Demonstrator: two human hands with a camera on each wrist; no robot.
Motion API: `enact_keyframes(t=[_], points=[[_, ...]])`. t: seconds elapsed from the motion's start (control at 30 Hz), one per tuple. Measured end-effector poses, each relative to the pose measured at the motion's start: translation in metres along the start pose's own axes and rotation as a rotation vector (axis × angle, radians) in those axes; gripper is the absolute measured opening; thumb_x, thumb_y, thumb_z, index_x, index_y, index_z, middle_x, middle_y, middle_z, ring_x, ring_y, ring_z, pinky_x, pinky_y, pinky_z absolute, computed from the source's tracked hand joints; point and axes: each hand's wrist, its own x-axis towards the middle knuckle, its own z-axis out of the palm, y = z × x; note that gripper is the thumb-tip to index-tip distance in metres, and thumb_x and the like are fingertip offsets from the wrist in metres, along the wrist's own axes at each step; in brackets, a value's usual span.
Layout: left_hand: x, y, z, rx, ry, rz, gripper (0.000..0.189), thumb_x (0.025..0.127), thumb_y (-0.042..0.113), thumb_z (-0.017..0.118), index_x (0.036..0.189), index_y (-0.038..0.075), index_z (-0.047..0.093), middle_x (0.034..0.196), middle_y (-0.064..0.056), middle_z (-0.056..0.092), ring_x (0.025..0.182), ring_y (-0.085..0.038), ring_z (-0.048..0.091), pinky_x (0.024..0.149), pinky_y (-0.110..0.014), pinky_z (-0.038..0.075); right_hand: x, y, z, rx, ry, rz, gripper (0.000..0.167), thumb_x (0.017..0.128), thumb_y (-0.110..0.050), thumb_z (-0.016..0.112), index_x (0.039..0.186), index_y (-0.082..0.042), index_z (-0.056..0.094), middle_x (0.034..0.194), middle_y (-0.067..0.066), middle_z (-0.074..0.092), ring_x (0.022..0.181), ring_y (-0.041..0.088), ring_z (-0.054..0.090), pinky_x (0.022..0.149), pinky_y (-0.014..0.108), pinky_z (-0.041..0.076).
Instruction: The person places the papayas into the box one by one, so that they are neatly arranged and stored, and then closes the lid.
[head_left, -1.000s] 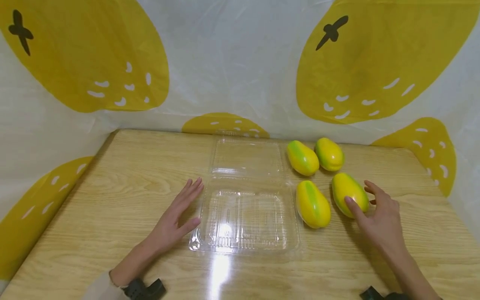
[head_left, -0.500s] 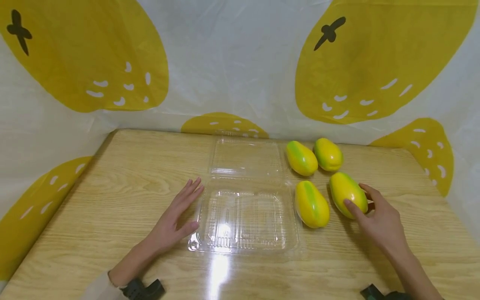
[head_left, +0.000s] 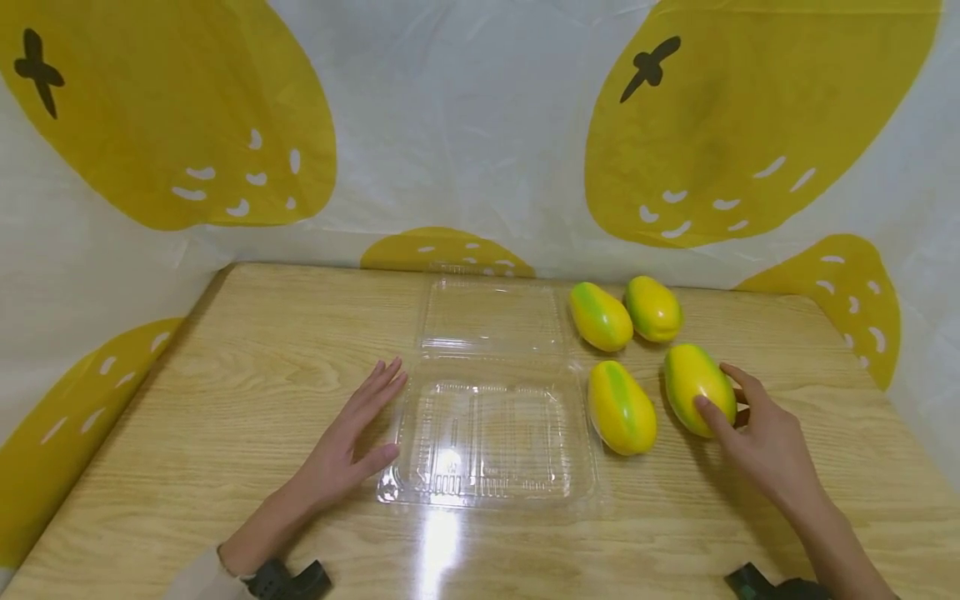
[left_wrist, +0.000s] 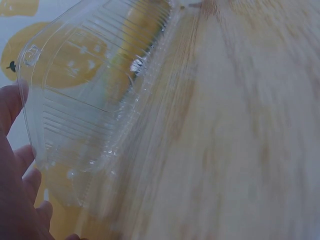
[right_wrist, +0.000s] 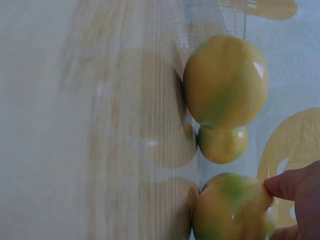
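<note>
A glossy yellow-green papaya (head_left: 699, 388) lies on the table at the right. My right hand (head_left: 768, 446) grips it, thumb on its near face and fingers round its right side. In the right wrist view the thumb presses on this papaya (right_wrist: 232, 207); the other fingers are mostly out of frame. A clear plastic clamshell box (head_left: 495, 492) lies spread in the middle, its lid folded back. Beside its left edge is my left hand (head_left: 337, 454), fingers straight. The left wrist view has fingertips at the rim of the box (left_wrist: 75, 95), seemingly touching it.
Another papaya (head_left: 622, 408) sits between the box and the held one. Two more, a left papaya (head_left: 602, 317) and a right papaya (head_left: 654, 309), stand at the back beside the lid. Behind the wooden table (head_left: 247, 375) hangs a lemon-print cloth (head_left: 465, 125).
My right fingers have closed in round the papaya, which has shifted slightly right, away from the neighbouring one. The left hand and the box have stayed put.
</note>
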Motion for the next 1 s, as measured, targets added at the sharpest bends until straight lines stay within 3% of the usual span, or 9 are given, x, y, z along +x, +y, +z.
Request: enact_keyframes(t=[0.17,0.37,0.47,0.57,0.63,1.0], points=[[0.000,0.001,0.000,-0.010,-0.003,0.001,0.069,0.090,0.030,0.060,0.149,0.009,0.032,0.157,-0.012,0.020,0.142,-0.039,0.010,0.106,-0.068,0.011,-0.003,-0.002,-0.001,0.042,0.032,-0.003,0.065,0.097,-0.030,0.055,0.147,0.000,0.027,0.115,0.041,0.051,0.081,0.040,0.059,0.048,0.024,0.044],[0.001,0.001,0.000,-0.005,-0.002,0.007,0.069,0.090,0.030,0.060,0.149,0.008,0.032,0.157,-0.012,0.020,0.142,-0.040,0.011,0.106,-0.068,0.011,-0.003,-0.012,-0.009,0.099,0.077,-0.001,0.066,0.097,-0.028,0.055,0.151,-0.006,0.023,0.120,0.040,0.048,0.086,0.043,0.059,0.050,0.020,0.046],[0.000,0.001,0.000,-0.008,-0.004,0.002,0.070,0.089,0.029,0.061,0.149,0.009,0.032,0.157,-0.012,0.019,0.142,-0.039,0.011,0.106,-0.068,0.011,-0.002,-0.021,-0.013,0.112,0.110,-0.018,0.065,0.096,-0.027,0.057,0.151,-0.009,0.025,0.119,0.037,0.051,0.083,0.023,0.061,0.053,0.014,0.045],[0.000,0.001,-0.001,-0.010,-0.010,-0.006,0.070,0.089,0.029,0.061,0.150,0.009,0.031,0.157,-0.011,0.019,0.143,-0.038,0.010,0.106,-0.068,0.011,-0.002,-0.032,-0.016,0.130,0.127,-0.029,0.065,0.096,-0.027,0.058,0.151,-0.012,0.027,0.119,0.034,0.053,0.078,-0.002,0.053,0.054,0.011,0.045],[0.000,0.001,-0.001,-0.010,-0.011,-0.007,0.070,0.089,0.029,0.061,0.150,0.009,0.031,0.157,-0.011,0.019,0.143,-0.038,0.010,0.106,-0.068,0.011,-0.001,-0.041,-0.017,0.154,0.136,-0.041,0.064,0.096,-0.027,0.058,0.150,-0.014,0.028,0.120,0.032,0.053,0.076,-0.011,0.048,0.055,0.010,0.045],[0.001,0.002,-0.001,-0.014,-0.009,-0.004,0.070,0.090,0.029,0.060,0.150,0.008,0.031,0.157,-0.012,0.020,0.143,-0.039,0.010,0.106,-0.068,0.011,0.004,-0.065,-0.014,0.232,0.162,-0.103,0.063,0.094,-0.021,0.061,0.149,-0.016,0.031,0.118,0.029,0.055,0.074,-0.010,0.052,0.059,0.006,0.045]])
